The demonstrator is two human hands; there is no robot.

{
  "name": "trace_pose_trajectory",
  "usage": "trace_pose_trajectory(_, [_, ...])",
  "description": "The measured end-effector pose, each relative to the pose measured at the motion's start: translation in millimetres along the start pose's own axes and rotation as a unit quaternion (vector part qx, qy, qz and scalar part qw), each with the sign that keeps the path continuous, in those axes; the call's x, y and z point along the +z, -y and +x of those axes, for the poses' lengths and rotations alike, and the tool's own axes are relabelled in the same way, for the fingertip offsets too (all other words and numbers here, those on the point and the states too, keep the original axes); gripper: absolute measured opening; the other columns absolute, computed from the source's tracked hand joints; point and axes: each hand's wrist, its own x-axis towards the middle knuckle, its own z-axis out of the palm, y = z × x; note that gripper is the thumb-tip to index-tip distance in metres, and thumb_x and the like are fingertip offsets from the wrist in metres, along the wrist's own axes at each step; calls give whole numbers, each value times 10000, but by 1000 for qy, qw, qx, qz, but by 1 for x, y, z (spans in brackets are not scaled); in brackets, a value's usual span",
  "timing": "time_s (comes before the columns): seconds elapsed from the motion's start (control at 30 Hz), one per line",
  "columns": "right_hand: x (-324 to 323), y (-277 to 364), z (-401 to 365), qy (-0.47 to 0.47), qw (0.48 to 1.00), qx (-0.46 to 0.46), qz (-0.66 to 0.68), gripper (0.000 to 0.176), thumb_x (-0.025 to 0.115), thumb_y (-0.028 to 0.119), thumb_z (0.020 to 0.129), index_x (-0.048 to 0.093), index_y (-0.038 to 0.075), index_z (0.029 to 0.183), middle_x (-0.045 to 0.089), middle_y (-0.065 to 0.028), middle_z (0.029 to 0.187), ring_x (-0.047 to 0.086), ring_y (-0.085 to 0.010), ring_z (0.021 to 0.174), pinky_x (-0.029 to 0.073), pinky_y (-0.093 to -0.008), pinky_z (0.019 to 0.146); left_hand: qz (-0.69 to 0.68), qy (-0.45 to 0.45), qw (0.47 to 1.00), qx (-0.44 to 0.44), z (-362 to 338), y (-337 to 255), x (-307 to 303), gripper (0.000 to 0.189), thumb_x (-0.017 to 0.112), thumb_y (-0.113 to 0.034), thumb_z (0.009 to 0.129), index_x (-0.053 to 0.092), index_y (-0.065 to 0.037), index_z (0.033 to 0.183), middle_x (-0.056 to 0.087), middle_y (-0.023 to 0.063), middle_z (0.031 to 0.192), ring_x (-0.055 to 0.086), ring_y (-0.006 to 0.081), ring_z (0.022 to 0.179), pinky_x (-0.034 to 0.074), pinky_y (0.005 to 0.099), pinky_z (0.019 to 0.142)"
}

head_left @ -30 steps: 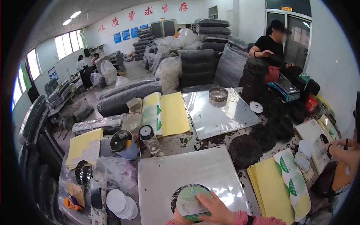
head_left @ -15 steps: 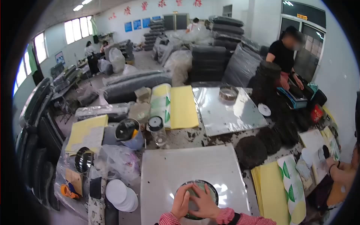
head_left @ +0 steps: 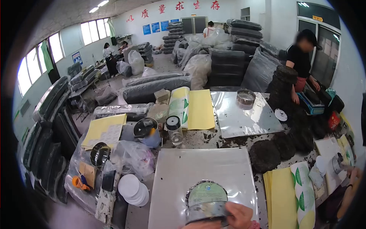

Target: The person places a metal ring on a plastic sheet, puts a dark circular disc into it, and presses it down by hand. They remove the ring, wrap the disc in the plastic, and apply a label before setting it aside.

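A metal ring (head_left: 206,210) is tilted just in front of a flat, dark round cake (head_left: 187,199) with a pale green paper label (head_left: 207,194) on top. The cake lies on a shiny metal sheet (head_left: 167,179) in front of me. My right hand (head_left: 240,215) grips the ring at its right end. Below the ring, my left hand (head_left: 206,226) shows only as a blurred strip at the frame's bottom edge, close to or touching the lower rim. Its fingers are mostly hidden.
White discs (head_left: 133,190) lie left of the sheet, yellow paper (head_left: 280,198) right of it. A lidded jar (head_left: 174,129) stands behind. Dark round cakes (head_left: 265,155) lie at right, near a second metal sheet (head_left: 232,124) bearing another ring (head_left: 246,98). Co-workers stand around the room.
My hands have come off the cake's top, where they were pressed together, and moved toward me. The ring is now held in front of the cake, and the green label shows. The view has shifted left.
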Motion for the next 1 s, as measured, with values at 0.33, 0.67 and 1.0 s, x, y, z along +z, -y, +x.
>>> trace_pose_trajectory(0.33, [-33,-59,-77,-5,940,335,66,266,598,135,878,642,-17,1091,686,-128,854,654,-248,795,511,-349,719,136,-64,963,-225,-26,61,27,357,604,-82,769,640,-35,1121,568,157,1263,507,340,1205,388,492,1024])
trace_pose_trajectory(0.67, [-24,-64,-22,144,940,294,-101,312,522,286,945,620,8,1043,634,-264,852,607,-453,826,467,-492,684,-543,-389,440,-600,-121,80,-27,369,604,-258,930,531,8,1175,602,100,1106,602,168,958,513,339,824])
trace_pose_trajectory(1.0, [9,-81,-14,259,939,223,-47,203,571,187,922,593,0,999,612,-225,773,575,-385,698,464,-426,644,-417,-688,352,-479,-275,-95,-4,414,610,-147,934,479,23,1287,593,106,1206,583,224,1108,480,377,949])
